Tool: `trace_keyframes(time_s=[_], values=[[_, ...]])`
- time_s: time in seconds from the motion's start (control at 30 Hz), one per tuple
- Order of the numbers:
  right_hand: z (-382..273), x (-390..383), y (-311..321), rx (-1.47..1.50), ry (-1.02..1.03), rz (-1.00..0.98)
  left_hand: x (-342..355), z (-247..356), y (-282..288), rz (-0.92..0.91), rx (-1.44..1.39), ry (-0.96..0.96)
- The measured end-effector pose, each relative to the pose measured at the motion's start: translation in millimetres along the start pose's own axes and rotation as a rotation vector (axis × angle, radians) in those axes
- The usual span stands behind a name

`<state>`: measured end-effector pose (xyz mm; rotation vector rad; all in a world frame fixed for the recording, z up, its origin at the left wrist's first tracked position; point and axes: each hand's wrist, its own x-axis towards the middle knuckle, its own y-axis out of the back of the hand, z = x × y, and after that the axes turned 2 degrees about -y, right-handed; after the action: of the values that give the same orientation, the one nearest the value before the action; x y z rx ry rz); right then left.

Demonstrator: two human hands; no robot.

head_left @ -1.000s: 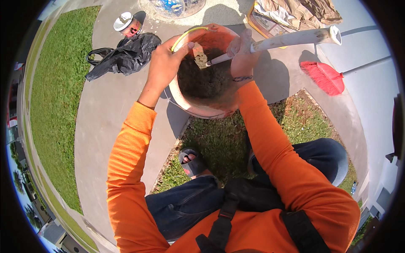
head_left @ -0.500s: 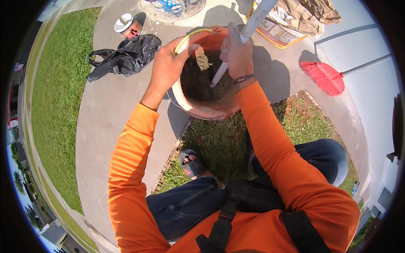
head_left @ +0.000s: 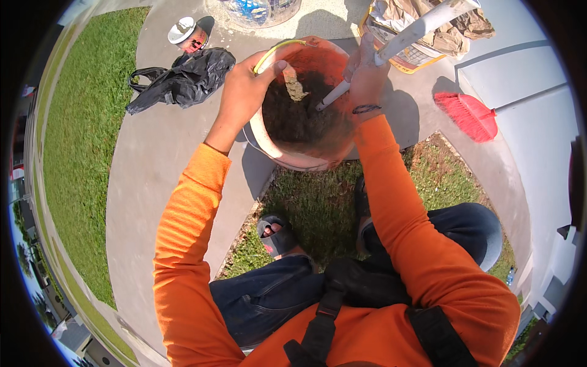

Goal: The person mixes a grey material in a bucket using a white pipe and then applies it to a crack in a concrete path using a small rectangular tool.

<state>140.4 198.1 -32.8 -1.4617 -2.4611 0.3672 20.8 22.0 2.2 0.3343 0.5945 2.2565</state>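
An orange bucket point(head_left: 292, 160) stands in front of me, with a dark, wet, mortar-like mix point(head_left: 293, 125) inside. My left hand point(head_left: 244, 92) grips its left rim, thumb over the edge, beside the yellow handle point(head_left: 278, 48). A white pipe point(head_left: 422, 27) leans to the upper right, its lower end in the mix. My right hand point(head_left: 368, 76) is closed around the pipe above the right side of the bucket. A pale lump point(head_left: 293, 84) shows near the far inner wall.
Left of the bucket lie a black plastic bag point(head_left: 189, 79) and a small white tub point(head_left: 183, 32). A paint-spattered container point(head_left: 260, 11) stands beyond. At the far right are a box with brown paper point(head_left: 406, 55) and a red broom point(head_left: 468, 115). Grass point(head_left: 312, 208) is under my feet.
My right hand and the pipe have shifted right and slightly up; the pipe leans lower to the right. My left hand keeps its hold on the rim.
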Motion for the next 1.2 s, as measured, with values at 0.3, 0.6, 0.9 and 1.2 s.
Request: trace_keyframes(time_s=[0.3, 0.6, 0.9, 1.2], values=[[-40.5, 15.3, 0.5, 0.104, -0.153, -0.079, 0.6, -12.7, 6.3, -0.019, 0.020, -0.021], [24.6, -6.0, 8.9, 0.158, -0.236, 0.096, 3.0, -11.4, 3.8, -0.122, 0.067, -0.031], [-47.3, 51.0, 41.8, 0.459, -0.193, 0.011, 3.4, -27.1, 19.3, 0.009, -0.066, 0.015], [-68.0, 74.1, 71.3, 1.006, -0.440, -0.353, 3.9, -38.4, 29.6, -0.016, -0.046, 0.074]])
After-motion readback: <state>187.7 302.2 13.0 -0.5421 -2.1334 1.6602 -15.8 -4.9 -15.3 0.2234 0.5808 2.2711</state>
